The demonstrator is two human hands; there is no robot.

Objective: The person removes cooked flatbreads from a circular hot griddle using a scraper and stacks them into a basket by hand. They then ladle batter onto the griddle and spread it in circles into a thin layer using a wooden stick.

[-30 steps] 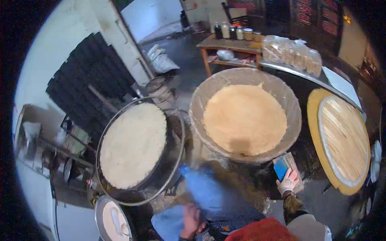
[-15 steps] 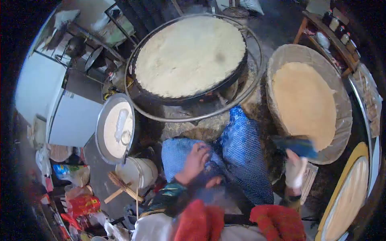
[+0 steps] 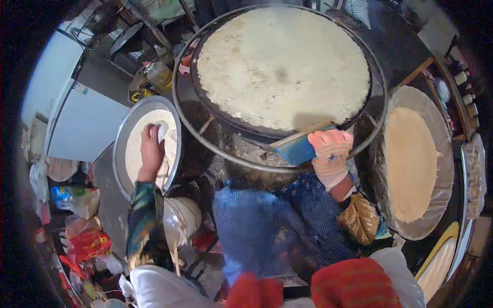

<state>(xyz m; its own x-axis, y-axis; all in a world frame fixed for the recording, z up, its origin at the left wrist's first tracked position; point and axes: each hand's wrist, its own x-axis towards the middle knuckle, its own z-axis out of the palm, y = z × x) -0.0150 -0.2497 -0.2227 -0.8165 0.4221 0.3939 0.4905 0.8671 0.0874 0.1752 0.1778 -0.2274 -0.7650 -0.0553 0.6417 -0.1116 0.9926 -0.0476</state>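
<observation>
My left hand is over the metal basin of pale batter or flour. Its bent fingers close on a whitish scoop-like thing, mostly hidden by the hand. My right hand, in a white and orange glove, grips a blue scraper with a pale edge. That scraper is at the front rim of the big round griddle, its edge by the pale layer spread over the plate. Thin brownish streaks show in the layer's left part.
A metal ring runs round the griddle. To the right stands a plastic-lined basket with a tan round sheet or heap. A white bucket is below the basin. Blue checked cloth covers my knees.
My left hand has gone from my lap to the basin and taken hold of the whitish thing. My right hand has carried the scraper from the basket to the griddle's front. The view has shifted.
</observation>
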